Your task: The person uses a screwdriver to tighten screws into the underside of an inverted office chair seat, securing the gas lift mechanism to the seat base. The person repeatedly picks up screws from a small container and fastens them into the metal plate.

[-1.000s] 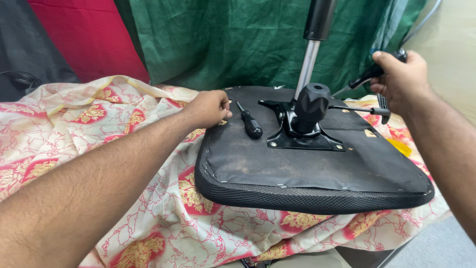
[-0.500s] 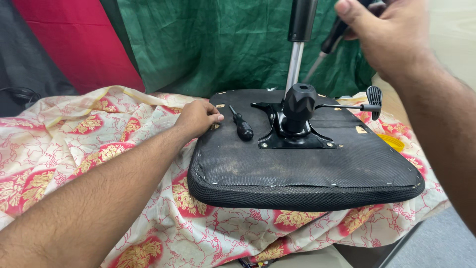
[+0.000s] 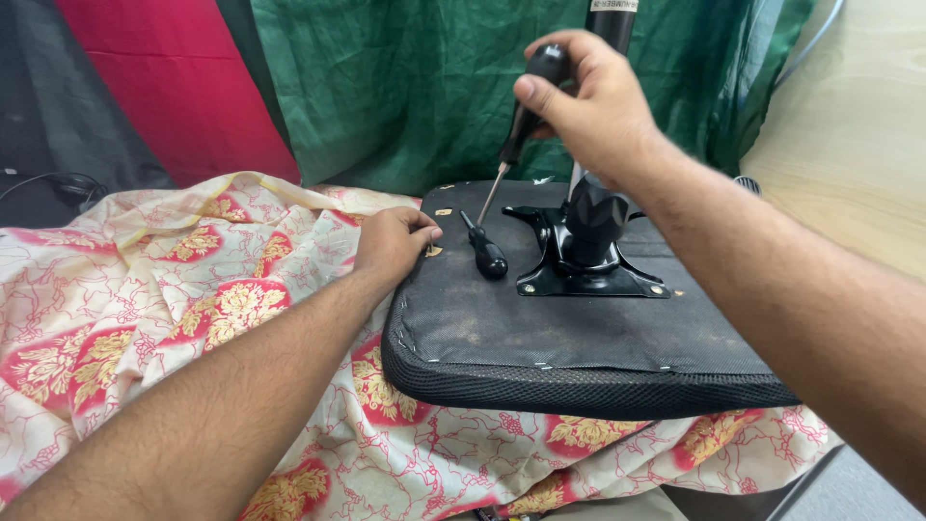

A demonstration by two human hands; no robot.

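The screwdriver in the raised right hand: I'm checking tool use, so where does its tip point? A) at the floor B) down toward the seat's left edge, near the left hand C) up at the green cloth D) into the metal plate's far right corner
B: the right hand holds the screwdriver angled down toward the left hand on the seat.

Gas-lift column (image 3: 612, 21) (top cut off)

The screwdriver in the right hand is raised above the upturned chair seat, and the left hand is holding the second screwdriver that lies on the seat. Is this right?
Not quite. In the head view the left hand rests on the seat edge, apart from the second screwdriver, which lies free. The right hand does hold a screwdriver raised above the seat.
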